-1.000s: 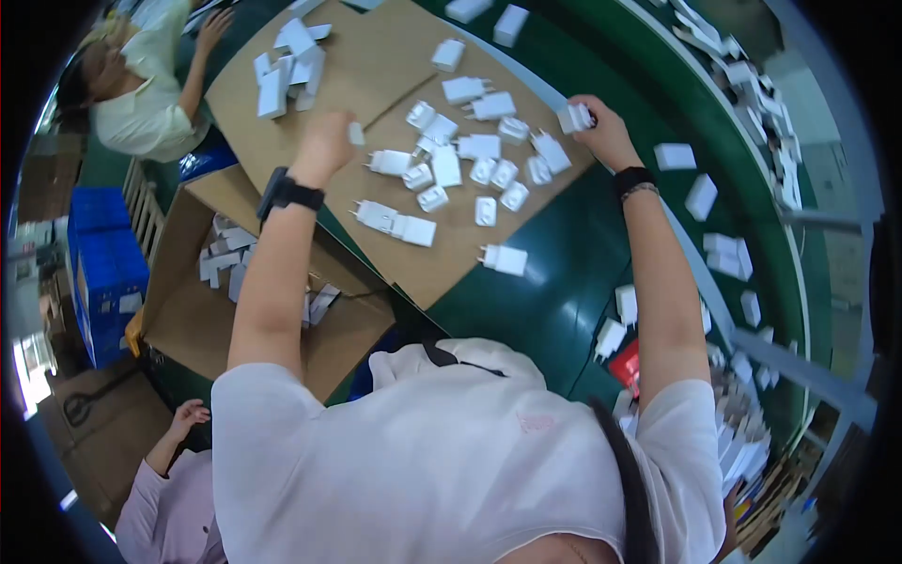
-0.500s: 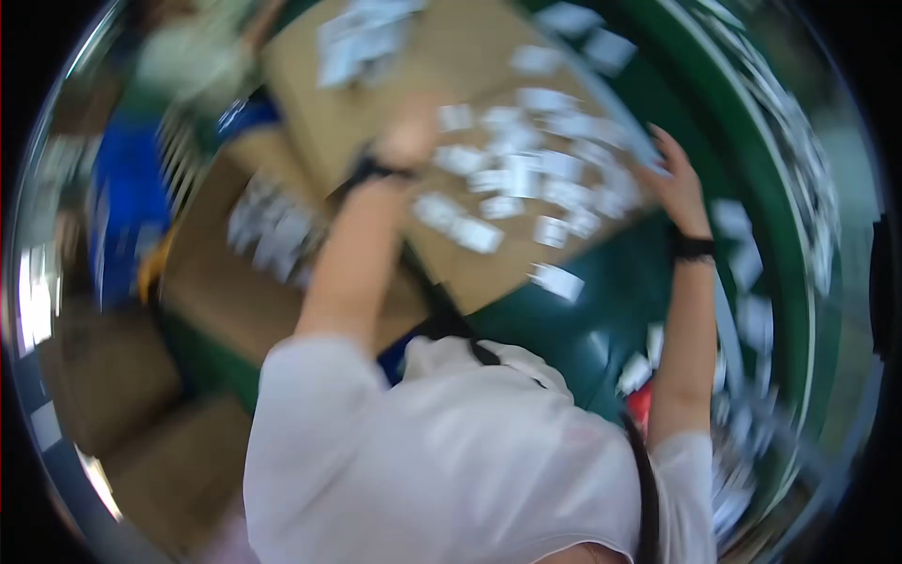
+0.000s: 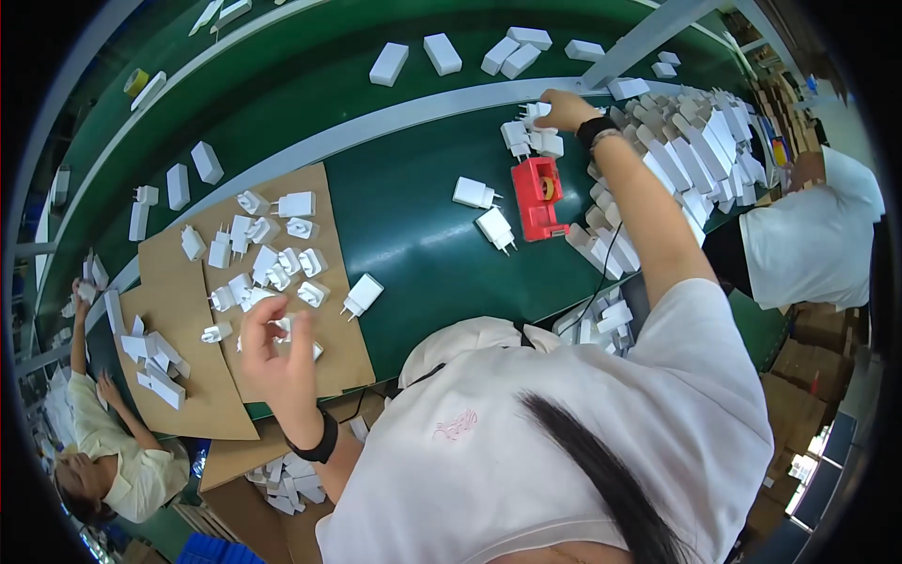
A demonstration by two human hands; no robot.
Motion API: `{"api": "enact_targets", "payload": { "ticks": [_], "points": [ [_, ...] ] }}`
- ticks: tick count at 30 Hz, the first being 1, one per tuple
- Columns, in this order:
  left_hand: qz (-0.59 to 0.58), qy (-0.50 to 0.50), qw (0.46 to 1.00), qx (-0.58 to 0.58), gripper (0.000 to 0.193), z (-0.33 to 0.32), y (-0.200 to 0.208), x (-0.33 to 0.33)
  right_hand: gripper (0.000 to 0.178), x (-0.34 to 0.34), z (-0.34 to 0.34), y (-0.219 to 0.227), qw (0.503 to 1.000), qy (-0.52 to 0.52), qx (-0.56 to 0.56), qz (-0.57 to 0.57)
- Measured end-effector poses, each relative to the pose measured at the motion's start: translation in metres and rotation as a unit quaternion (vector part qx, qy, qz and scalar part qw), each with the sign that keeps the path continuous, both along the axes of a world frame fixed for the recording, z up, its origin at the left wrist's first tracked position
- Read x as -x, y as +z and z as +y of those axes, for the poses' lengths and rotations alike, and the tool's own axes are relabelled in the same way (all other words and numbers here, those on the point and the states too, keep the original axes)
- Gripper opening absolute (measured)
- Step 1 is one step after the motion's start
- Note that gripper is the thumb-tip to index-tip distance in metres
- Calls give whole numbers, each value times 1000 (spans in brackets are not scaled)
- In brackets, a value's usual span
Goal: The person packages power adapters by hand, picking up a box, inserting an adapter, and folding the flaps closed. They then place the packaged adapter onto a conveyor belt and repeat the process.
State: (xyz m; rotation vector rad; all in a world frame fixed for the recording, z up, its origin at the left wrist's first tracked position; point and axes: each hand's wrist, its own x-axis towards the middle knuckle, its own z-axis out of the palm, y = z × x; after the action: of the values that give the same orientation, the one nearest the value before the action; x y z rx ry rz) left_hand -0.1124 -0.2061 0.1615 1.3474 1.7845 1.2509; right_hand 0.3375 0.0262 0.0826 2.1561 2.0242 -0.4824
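Observation:
My left hand (image 3: 284, 362) hovers over the near part of a brown cardboard sheet (image 3: 338, 352), thumb and fingers curved but apart. White plug chargers (image 3: 266, 258) lie scattered on that sheet, and one shows between my fingers, apparently lying on the cardboard. Far to the right, my right hand (image 3: 567, 111) reaches to a small cluster of chargers (image 3: 545, 143) and pinches one (image 3: 536, 113) by its body. Just nearer than this cluster stands a red tape dispenser (image 3: 537, 199). Two loose chargers (image 3: 494, 228) rest on the green tabletop (image 3: 413, 254) left of it.
White folded boxes (image 3: 691, 150) are stacked at right. Several small white boxes (image 3: 443, 54) line the green ledge behind a grey rail (image 3: 395, 120). A co-worker (image 3: 122, 461) sits at far left near more boxes (image 3: 160, 365); another person (image 3: 808, 235) is at right. An open carton (image 3: 268, 517) stands below.
My view has swung right and sharpened. My right hand has gone from the cardboard's edge to the charger cluster; my left hand has come back toward me over the sheet.

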Motion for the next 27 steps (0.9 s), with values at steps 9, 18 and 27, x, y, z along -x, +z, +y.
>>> {"api": "enact_targets", "payload": {
  "ticks": [9, 18, 27],
  "points": [
    [-80, -29, 994, 64, 20, 5, -15, -29, 93, -1, -27, -48, 998, 22, 43, -43],
    [121, -265, 956, -26, 30, 182, -87, -195, 76, -10, -27, -61, 996, -45, -38, 66],
    [425, -525, 730, -104, 16, 246, -189, -318, 72, -15, -143, 97, 866, -122, -209, 438]
  ]
}}
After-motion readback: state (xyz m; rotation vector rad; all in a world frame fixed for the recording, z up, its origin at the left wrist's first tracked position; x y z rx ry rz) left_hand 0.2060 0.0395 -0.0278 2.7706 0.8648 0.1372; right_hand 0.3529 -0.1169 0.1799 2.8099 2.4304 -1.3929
